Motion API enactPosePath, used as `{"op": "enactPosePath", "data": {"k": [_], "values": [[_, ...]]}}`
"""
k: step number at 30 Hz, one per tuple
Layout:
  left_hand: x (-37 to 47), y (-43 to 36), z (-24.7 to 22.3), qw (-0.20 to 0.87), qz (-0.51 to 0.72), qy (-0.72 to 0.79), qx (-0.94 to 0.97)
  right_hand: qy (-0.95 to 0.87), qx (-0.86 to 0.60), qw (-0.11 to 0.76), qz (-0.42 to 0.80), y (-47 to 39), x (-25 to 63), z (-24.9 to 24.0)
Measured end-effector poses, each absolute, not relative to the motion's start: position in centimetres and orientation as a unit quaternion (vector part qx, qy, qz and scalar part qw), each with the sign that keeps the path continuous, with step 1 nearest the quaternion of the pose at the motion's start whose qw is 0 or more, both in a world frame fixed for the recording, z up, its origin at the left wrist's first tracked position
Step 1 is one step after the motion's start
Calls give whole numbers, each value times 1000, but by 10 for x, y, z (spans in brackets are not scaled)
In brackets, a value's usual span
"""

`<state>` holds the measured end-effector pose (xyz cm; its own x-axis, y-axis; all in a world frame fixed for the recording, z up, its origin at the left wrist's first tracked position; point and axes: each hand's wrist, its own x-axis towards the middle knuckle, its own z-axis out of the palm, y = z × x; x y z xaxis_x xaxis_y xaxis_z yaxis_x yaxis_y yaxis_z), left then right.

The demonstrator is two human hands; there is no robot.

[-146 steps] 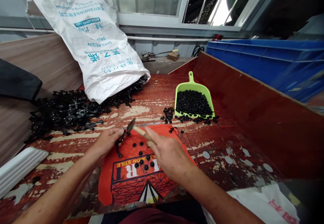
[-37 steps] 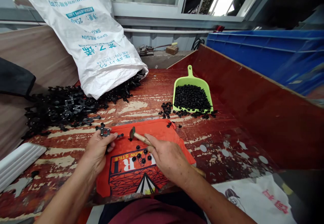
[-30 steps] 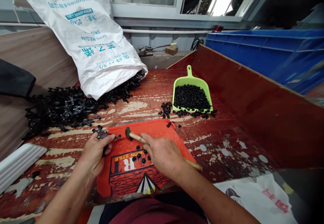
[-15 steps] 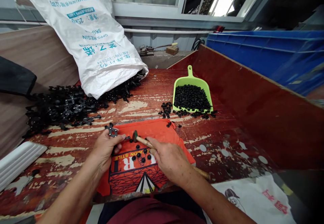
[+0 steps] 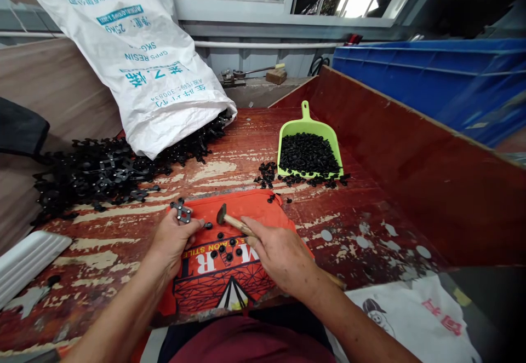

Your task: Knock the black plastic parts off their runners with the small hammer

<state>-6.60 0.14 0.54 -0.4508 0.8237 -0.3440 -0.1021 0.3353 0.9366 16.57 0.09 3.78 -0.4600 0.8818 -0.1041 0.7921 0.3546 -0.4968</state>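
My left hand (image 5: 175, 240) pinches a black jointed bracket (image 5: 181, 211) with shiny rivets, at the left edge of an orange printed cloth (image 5: 242, 207). One end of it, with a small round black cap (image 5: 208, 225), sticks out to the right past my thumb. My right hand (image 5: 279, 251) is wrapped round the wooden handle of a small hammer (image 5: 236, 223). The hammer's head hangs just right of that cap, apart from it. Several loose black caps (image 5: 222, 248) lie on the cloth between my hands.
A green dustpan (image 5: 283, 143) full of small black pieces stands at the back, with some spilled before it. Black brackets (image 5: 107, 168) pile up under a white sack (image 5: 164, 73) at left. A wooden board (image 5: 390, 160) edges the right side, beside a blue crate (image 5: 431, 78).
The hammer head has lifted slightly and moved right, away from the cap at the bracket's end. My left hand keeps its hold on the bracket. The whole view has shifted a little.
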Motion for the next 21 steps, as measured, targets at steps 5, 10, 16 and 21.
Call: {"op": "enactPosePath", "data": {"k": [5, 10, 16, 21], "values": [[-63, 1, 1, 398, 522, 694, 296, -826, -506, 84, 234, -4, 168, 35], [-65, 0, 1, 366, 510, 699, 342, -827, -500, 97, 237, -5, 165, 35], [-66, -1, 6, 434, 489, 695, 299, -836, -484, 103, 237, -5, 156, 41], [-69, -1, 3, 466, 496, 680, 273, -839, -447, 178, 255, -5, 150, 33]]}}
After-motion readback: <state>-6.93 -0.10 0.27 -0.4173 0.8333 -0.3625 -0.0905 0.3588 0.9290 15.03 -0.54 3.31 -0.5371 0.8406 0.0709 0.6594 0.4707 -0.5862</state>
